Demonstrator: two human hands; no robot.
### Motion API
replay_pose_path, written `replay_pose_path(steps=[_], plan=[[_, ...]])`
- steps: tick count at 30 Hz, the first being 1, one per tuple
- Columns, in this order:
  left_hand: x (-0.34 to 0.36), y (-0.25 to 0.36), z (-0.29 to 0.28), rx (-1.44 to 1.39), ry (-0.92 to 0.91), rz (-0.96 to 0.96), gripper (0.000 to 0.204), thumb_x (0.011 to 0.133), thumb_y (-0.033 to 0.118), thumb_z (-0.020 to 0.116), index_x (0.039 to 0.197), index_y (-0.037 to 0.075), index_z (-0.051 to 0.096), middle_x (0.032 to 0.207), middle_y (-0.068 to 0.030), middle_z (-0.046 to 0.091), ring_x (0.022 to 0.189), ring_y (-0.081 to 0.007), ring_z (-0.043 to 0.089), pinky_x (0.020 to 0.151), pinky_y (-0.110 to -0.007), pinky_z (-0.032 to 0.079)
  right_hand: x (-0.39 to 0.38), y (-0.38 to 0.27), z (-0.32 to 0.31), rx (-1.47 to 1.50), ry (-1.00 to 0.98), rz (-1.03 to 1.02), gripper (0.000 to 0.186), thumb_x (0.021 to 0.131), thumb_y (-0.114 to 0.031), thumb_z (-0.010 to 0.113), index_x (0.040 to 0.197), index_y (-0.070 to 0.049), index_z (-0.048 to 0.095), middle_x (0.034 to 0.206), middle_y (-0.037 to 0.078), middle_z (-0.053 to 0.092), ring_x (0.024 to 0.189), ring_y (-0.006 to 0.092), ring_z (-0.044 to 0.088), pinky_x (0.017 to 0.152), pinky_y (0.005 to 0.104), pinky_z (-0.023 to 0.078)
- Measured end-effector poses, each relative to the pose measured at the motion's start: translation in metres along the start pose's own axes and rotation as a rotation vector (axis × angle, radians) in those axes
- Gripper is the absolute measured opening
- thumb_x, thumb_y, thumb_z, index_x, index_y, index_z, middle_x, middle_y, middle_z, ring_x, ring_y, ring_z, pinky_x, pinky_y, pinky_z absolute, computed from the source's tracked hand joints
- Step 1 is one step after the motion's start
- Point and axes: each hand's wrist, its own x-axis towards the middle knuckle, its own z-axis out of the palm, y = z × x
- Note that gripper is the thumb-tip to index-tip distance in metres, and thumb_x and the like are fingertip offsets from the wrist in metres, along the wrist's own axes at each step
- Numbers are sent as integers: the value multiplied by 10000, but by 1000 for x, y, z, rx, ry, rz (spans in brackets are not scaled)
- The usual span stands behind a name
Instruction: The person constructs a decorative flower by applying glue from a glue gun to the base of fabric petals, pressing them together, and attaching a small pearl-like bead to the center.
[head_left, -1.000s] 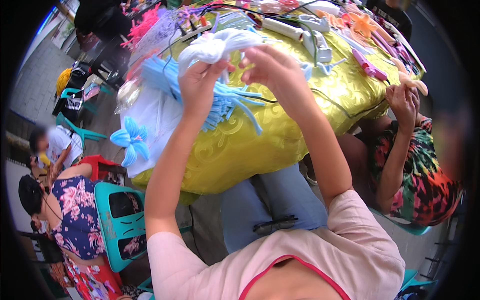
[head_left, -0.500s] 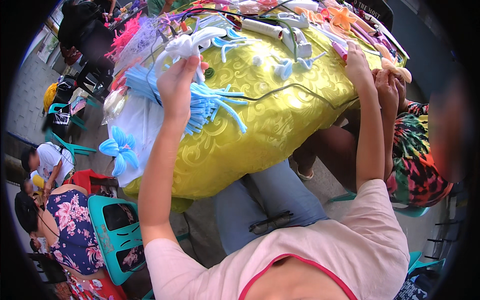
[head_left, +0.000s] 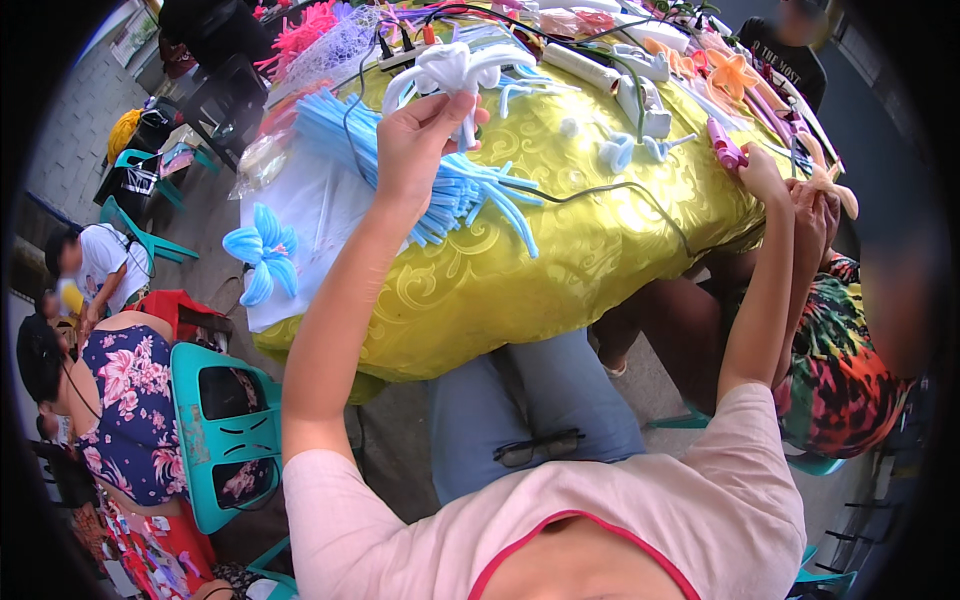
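Observation:
In my left hand (head_left: 412, 150) is a white fuzzy-wire flower (head_left: 455, 68), pinched at its base between thumb and fingers, its petals curving outward. It is held above the table's far left part, over a bundle of light blue pipe cleaners (head_left: 350, 138). At the table's right edge my right hand (head_left: 764, 175) is closed around a pink glue gun (head_left: 725, 145), which points away from me. A finished-looking blue flower (head_left: 262, 252) lies on a white sheet (head_left: 318, 215) at the table's left corner.
A yellow patterned cloth (head_left: 560, 270) covers the table, crossed by a black cord (head_left: 650, 195). White adapters (head_left: 640, 105), a power strip (head_left: 405, 55) and orange flowers (head_left: 732, 75) lie farther back. A co-worker's hand (head_left: 818, 215) holds a peach flower close to my right arm.
The view has shifted, with the table appearing farther right. My right hand has drawn the glue gun slightly nearer. The white flower has turned in my left hand, showing its spread petals.

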Motion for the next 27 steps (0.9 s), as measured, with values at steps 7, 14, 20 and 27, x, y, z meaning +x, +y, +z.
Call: replay_pose_path(steps=[7,14,20,27], plan=[[2,-1,0,-9,-36,1,286,809,209,573,964,-31,576,839,-83,605,723,-113,571,644,-232,483,-8,-1,15,-69,407,-48,217,760,-90,530,956,2,524,872,203,520,834,361,517,707,428,402],[-3,1,0,-2,-8,-13,265,791,175,597,959,-30,579,833,-83,610,688,-110,571,620,-217,471,-74,-94,-41,528,570,-234,255,792,-160,585,987,2,560,867,112,581,767,201,558,699,292,428],[0,0,5,10,35,-7,236,777,147,611,934,-28,590,798,-81,615,653,-103,568,585,-210,462,-114,-166,-44,1180,168,-470,202,762,-110,628,914,5,560,866,16,559,781,73,530,701,204,415],[2,-1,9,-22,54,35,229,770,128,616,927,-38,590,801,-85,617,661,-102,572,581,-214,467,-106,-210,-36,1048,120,-546,319,679,-169,697,881,33,556,771,92,579,668,162,559,609,276,432]])
